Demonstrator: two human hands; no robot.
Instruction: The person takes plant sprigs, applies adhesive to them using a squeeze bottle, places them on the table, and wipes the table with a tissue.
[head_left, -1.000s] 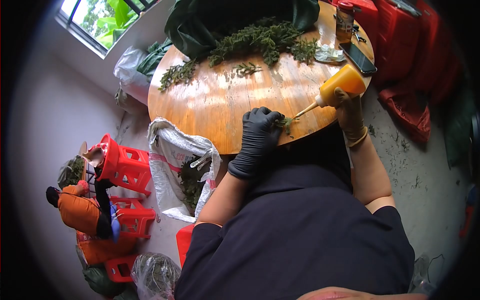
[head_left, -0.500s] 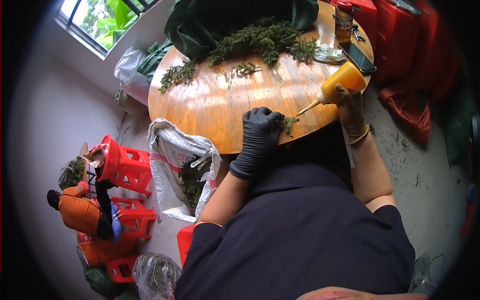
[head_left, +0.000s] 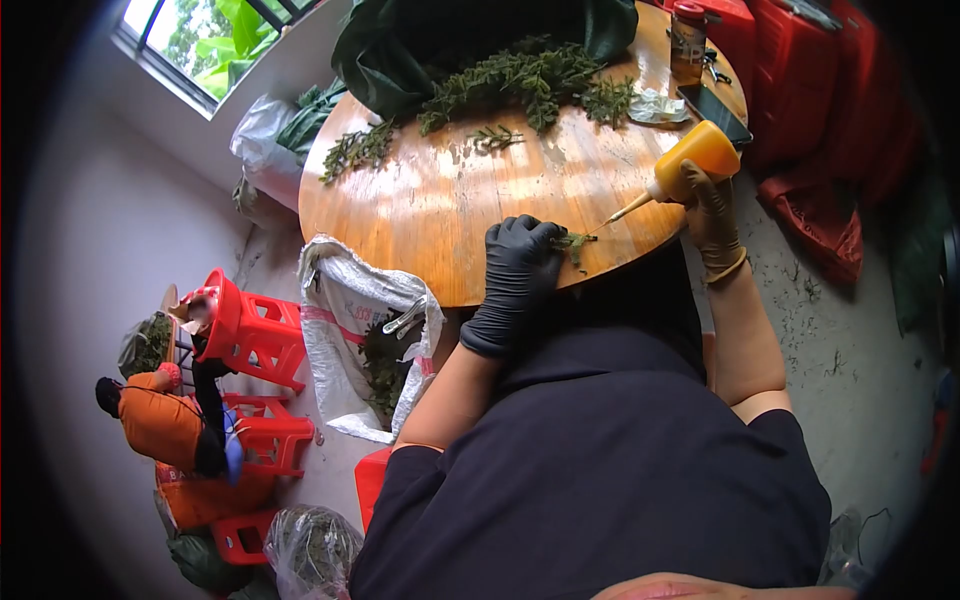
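In a black glove, my left hand (head_left: 524, 262) rests at the table's near edge, closed around a small green sprig (head_left: 574, 245). The sprig's tips poke out to the right of the fingers. My right hand (head_left: 712, 215), in a tan glove, grips a yellow squeeze bottle (head_left: 700, 160) by its base. The bottle is tilted, and its long thin nozzle points down and left at the sprig. A thin strand seems to run between nozzle tip and sprig. More green sprigs (head_left: 520, 85) lie heaped at the far side of the round wooden table (head_left: 430, 210).
A dark green sack (head_left: 375, 60) sits behind the heap. A phone (head_left: 718, 112), a jar (head_left: 688, 45) and crumpled tissue (head_left: 657, 107) lie at the right. An open white sack (head_left: 330, 390) stands left, below the table. A person in orange (head_left: 160, 425) is near red stools (head_left: 270, 440).
The yellow bottle and my right hand have moved slightly right and back, drawing the nozzle away from the sprig. My left hand stays in place.
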